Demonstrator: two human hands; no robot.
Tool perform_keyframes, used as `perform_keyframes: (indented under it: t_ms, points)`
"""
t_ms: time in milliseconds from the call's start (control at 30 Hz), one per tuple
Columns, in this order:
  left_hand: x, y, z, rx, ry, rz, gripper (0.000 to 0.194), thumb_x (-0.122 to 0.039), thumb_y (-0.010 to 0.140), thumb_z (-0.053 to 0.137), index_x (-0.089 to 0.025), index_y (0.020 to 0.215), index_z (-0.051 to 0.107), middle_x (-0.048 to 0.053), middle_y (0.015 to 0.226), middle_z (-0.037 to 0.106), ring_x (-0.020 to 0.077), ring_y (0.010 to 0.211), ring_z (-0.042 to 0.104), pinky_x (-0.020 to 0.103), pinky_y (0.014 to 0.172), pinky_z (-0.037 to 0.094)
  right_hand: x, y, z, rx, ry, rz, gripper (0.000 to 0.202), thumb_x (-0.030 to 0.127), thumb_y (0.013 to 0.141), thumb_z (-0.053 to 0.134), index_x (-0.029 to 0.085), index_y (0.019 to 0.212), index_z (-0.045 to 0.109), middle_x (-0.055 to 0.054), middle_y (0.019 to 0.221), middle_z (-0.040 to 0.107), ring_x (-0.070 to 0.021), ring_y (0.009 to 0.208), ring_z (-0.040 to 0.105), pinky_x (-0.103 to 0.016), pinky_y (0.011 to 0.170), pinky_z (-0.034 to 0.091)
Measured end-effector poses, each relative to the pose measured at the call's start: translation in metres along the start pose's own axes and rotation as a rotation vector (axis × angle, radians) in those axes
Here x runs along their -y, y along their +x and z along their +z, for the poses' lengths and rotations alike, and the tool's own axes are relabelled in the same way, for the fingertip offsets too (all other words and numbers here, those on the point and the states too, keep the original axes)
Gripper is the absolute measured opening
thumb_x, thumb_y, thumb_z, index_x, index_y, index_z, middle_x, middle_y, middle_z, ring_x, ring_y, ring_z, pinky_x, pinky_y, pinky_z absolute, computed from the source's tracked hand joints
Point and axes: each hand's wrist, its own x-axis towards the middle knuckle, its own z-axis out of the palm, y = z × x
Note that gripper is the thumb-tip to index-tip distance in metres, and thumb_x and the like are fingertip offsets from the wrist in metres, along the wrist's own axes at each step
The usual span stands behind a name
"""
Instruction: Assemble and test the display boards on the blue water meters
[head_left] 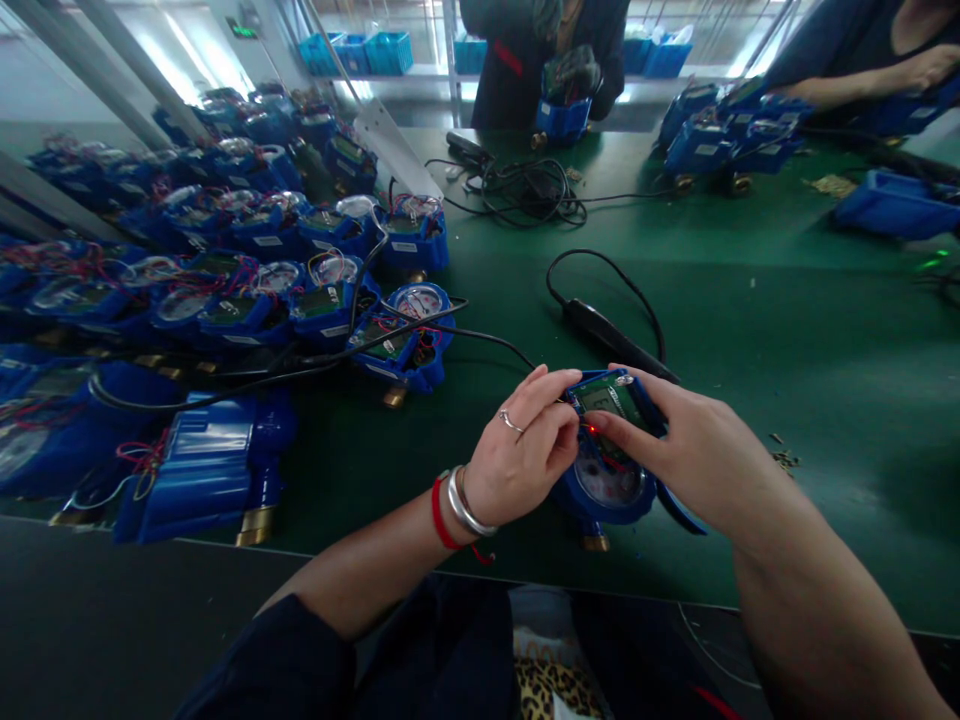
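Observation:
A blue water meter [609, 492] lies on the green table in front of me, its round dial towards me and brass fitting pointing at the near edge. In its upper part sits a green circuit board [604, 396] with a small display and a lit red light. My left hand [521, 450] is closed at the meter's left edge, index finger along the top corner; curled fingers hide what is under them. Around the right side wraps my right hand [694, 440], its thumb pressed on the board beside the red light. A blue lid [681, 510] hangs open at the right.
Rows of similar meters [262, 230] crowd the left, with one lying lid up [202, 450] nearby. Behind my hands lies a black handheld device [611, 335] with a looped cable. Small screws [785, 458] lie to the right. Two people work across the table.

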Motion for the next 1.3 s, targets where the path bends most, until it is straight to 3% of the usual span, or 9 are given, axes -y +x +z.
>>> perform_keyframes:
  t_ms: [367,633,900,1133,1300]
  points:
    - [-0.003,0.008,-0.009,0.068,-0.141,-0.067,0.009,-0.007,0.090,0.055,-0.015,0.095,0.056,0.015,0.124,0.062,0.0190,0.117,0.062,0.036,0.098,0.058,-0.001,0.000,-0.004,0.029,-0.003,-0.055,0.057,0.057,0.092,0.050,0.017,0.132,0.058,-0.012,0.110,0.072,-0.0298,0.096,0.070,-0.039,0.079,0.055]
    - [-0.004,0.008,-0.011,0.143,-0.121,-0.059,0.009,-0.008,0.091,0.054,-0.016,0.096,0.055,0.014,0.125,0.061,0.0201,0.122,0.059,0.036,0.100,0.057,-0.005,0.001,-0.006,0.053,0.010,-0.097,0.056,0.055,0.092,0.051,0.016,0.132,0.057,-0.013,0.120,0.069,-0.0300,0.103,0.068,-0.038,0.082,0.055]
    - [-0.009,0.014,-0.014,0.173,0.033,0.040,0.012,-0.009,0.094,0.048,-0.019,0.095,0.053,0.006,0.112,0.067,0.0149,0.117,0.062,0.036,0.114,0.046,-0.002,0.000,-0.008,0.052,0.034,-0.111,0.049,0.053,0.093,0.051,0.020,0.127,0.062,-0.010,0.112,0.072,-0.0275,0.093,0.070,-0.034,0.073,0.055]
    - [-0.008,0.012,-0.013,0.175,0.047,0.006,0.009,-0.009,0.094,0.049,-0.016,0.097,0.054,0.012,0.121,0.062,0.0175,0.116,0.062,0.032,0.103,0.054,-0.002,0.000,0.000,0.024,-0.029,-0.055,0.062,0.056,0.091,0.052,0.013,0.135,0.056,-0.015,0.122,0.067,-0.0322,0.108,0.066,-0.042,0.088,0.053]
    - [-0.005,0.008,-0.012,0.190,-0.011,-0.055,0.010,-0.010,0.094,0.051,-0.016,0.101,0.055,0.011,0.126,0.058,0.0181,0.119,0.059,0.033,0.105,0.053,0.000,0.001,-0.001,0.018,-0.043,-0.034,0.062,0.056,0.090,0.053,0.013,0.135,0.056,-0.015,0.117,0.069,-0.0319,0.105,0.067,-0.042,0.087,0.053]
